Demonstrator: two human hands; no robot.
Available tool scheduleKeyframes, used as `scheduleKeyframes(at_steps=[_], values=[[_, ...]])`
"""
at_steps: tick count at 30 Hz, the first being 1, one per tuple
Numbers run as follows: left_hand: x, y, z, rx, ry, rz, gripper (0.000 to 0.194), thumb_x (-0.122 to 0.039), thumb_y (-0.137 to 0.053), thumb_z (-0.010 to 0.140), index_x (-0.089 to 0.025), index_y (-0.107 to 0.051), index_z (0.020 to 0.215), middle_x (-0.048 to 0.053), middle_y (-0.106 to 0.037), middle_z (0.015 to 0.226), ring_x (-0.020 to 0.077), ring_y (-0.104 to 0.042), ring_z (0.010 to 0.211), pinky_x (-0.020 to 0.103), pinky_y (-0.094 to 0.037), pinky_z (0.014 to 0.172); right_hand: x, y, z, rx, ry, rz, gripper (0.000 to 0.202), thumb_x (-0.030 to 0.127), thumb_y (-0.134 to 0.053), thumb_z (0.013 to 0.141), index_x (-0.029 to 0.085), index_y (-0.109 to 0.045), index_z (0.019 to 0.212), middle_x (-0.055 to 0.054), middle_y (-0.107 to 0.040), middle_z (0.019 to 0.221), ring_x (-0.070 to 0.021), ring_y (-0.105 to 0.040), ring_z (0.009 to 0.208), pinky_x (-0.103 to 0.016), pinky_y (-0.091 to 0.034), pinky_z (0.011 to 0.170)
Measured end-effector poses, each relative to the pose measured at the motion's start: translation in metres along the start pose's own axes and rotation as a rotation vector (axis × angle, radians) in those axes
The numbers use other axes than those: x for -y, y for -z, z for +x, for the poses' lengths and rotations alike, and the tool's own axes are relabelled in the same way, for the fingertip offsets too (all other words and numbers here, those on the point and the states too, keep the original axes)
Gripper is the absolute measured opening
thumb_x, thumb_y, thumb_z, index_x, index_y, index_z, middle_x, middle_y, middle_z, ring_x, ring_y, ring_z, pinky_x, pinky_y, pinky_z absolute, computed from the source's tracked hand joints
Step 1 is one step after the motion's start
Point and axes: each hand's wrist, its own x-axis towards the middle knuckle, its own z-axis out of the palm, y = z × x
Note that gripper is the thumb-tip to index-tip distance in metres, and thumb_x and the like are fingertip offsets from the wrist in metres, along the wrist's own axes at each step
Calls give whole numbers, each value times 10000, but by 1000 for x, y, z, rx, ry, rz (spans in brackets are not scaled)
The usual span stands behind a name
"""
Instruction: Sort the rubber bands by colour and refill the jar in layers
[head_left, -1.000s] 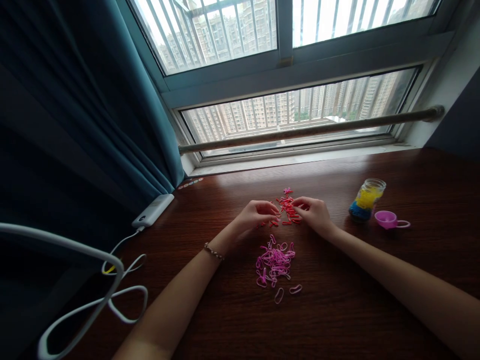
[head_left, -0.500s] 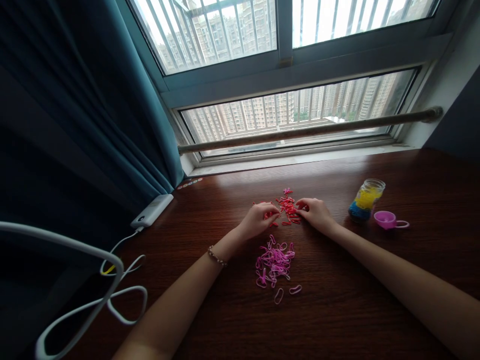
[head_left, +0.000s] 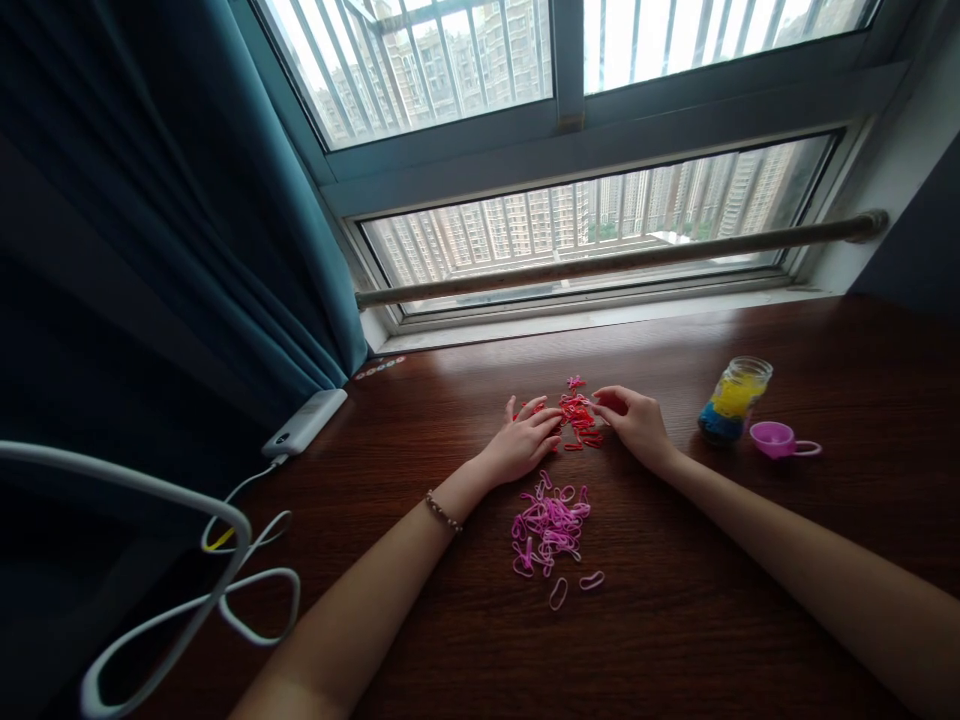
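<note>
Head view: red bands (head_left: 577, 420) lie between the hands, their long axes mixed, several lowest ones sideways; left hand's fingers (head_left: 525, 440) spread over some, right hand's fingers (head_left: 598, 403) pinched at their edge.

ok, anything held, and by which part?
Left hand: nothing visible, fingers spread over red rubber bands. Right hand: fingertips close together beside them; can't tell if they grip one.

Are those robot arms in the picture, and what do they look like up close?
No, a person's. Both the left hand and right hand are bare, without gloves, and no sleeves show on the forearms. A beaded bracelet circles the left wrist; the right wrist has none.
</note>
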Motion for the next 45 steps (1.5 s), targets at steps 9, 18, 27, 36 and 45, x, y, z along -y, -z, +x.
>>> scheduleKeyframes(at_steps=[9,18,27,36,45], values=[[1,0,0,-92,3,-17,284,-301,-398,874,-211,-536,1105,67,-531,1165,216,-353,1196,478,-92,1049,-1,0,2,3,-116,225,193,279,-623,700,167,-637,856,-59,-671,825,-206,-643,742,-330,-525,697],[8,1,-1,-345,54,-223,221,-246,-449,851,-154,-624,949,97,-561,1004,186,-498,976,338,-401,901,0,-2,1,17,-144,351,227,252,-645,671,153,-626,874,-72,-667,855,-210,-640,791,-335,-526,736],[7,5,4,-487,247,-624,179,-292,-588,760,-165,-676,851,74,-617,913,178,-577,874,310,-466,814,29,-4,-7,155,-188,503,284,319,-695,636,146,-629,850,-62,-664,824,-188,-637,744,-307,-525,697],[22,20,3,-406,539,-1485,230,-263,-698,643,-100,-678,803,86,-674,800,148,-620,756,296,-475,782,51,-13,-25,492,-59,436,213,326,-623,715,146,-662,822,-41,-668,742,-154,-619,639,-259,-500,596],[20,62,-10,838,152,-1249,223,-272,-668,673,-105,-701,817,114,-666,812,178,-607,716,288,-483,662,-14,14,14,-32,-97,-183,126,248,-584,715,188,-677,776,-23,-681,730,-165,-622,659,-255,-458,627]])
